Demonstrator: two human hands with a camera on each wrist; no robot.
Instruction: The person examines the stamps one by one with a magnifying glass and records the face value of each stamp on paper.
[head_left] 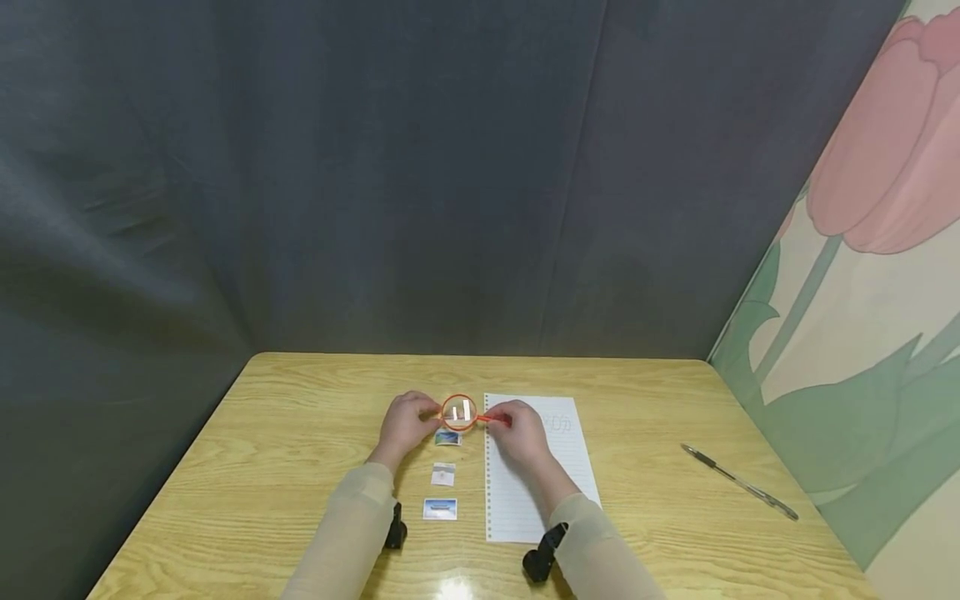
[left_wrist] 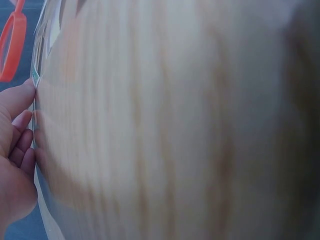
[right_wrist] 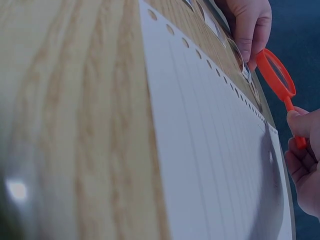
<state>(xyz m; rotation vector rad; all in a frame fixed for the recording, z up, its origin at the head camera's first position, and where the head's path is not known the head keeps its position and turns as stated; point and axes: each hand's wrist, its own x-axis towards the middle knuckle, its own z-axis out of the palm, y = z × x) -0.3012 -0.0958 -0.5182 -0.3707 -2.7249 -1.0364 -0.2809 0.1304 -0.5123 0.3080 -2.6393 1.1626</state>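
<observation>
My right hand (head_left: 521,429) grips the thin handle of a small orange-red magnifying glass (head_left: 477,417), thumb against fingers. Its round lens, with bright reflections on it, hovers over the far end of a column of small picture cards. In the right wrist view the magnifying glass (right_wrist: 276,75) is tilted just above the table. My left hand (head_left: 408,423) lies left of the lens and pinches the edge of a small picture card (right_wrist: 246,72) with its fingertips; the grip is partly hidden. A landscape card (head_left: 448,437) lies just below the lens.
Nearer to me lie a grey-white card (head_left: 443,474) and a blue card (head_left: 440,509). A lined sheet with punched holes (head_left: 517,508) and faint drawing lies under my right forearm. A pen (head_left: 738,481) rests far right on the wooden table (head_left: 300,433). Dark curtain hangs behind.
</observation>
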